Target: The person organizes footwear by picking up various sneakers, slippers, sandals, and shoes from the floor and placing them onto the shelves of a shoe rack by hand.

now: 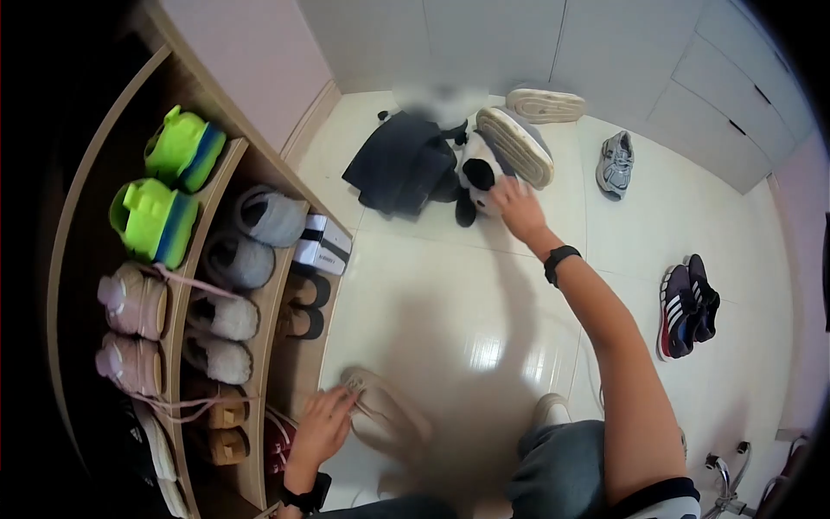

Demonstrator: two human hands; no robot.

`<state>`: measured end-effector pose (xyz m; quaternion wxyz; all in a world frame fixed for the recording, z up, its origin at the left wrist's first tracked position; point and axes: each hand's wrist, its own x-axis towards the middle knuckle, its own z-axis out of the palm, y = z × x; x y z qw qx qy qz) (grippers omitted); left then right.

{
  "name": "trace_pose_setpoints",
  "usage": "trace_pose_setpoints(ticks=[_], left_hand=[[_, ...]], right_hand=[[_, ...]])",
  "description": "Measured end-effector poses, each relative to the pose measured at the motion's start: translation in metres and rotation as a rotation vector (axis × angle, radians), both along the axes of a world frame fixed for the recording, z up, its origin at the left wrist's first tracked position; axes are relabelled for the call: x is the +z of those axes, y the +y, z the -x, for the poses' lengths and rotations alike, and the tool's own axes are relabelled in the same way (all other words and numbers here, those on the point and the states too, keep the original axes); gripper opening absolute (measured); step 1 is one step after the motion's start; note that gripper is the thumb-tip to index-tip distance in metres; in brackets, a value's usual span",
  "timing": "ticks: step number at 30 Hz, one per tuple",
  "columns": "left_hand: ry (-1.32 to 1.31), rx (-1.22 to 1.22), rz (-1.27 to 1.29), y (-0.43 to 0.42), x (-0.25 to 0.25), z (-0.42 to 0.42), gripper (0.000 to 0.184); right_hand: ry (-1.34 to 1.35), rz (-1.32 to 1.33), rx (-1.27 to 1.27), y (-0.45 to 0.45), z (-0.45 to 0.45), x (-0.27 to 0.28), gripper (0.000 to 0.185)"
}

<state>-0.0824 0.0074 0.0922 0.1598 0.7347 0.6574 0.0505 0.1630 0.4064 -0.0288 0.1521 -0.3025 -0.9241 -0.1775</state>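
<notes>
Low in the view, my left hand [322, 426] has its fingers closed at the edge of a beige shoe [393, 419], which is blurred and close to the floor. Farther out, my right hand [517, 210] reaches forward with curled fingers on a black-and-white plush toy [481, 176]; its fingertips are partly hidden against the toy. Beside the toy lies a folded dark cloth [402, 164]. A pale-soled slipper [516, 147] rests against the toy's other side.
On the left stands a wooden shoe rack [220, 190] holding green sneakers [156, 223], pink sneakers [134, 298], grey slippers [272, 216] and a white box [322, 245]. A grey sneaker [616, 166] and dark striped sneakers [683, 307] sit on the floor at right. Cabinets [622, 69] line the back.
</notes>
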Motion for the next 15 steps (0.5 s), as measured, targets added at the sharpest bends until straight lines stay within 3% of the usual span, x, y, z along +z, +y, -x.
trace_pose_setpoints(ticks=[2,5,11,15], left_hand=[[-0.002,-0.018,0.072,-0.002,-0.003,0.002,0.040],[0.001,0.010,0.210,0.002,0.000,0.014,0.037],[0.043,0.039,0.275,0.011,-0.004,0.021,0.033],[0.011,-0.015,0.341,0.000,-0.003,0.012,0.031]], right_hand=[[0.115,0.269,-0.418,0.002,-0.016,0.013,0.062],[0.235,0.343,-0.471,0.014,-0.007,-0.002,0.075],[0.576,0.539,-0.557,0.026,0.027,-0.020,0.069],[0.670,0.528,-0.518,0.039,0.010,-0.028,0.061]])
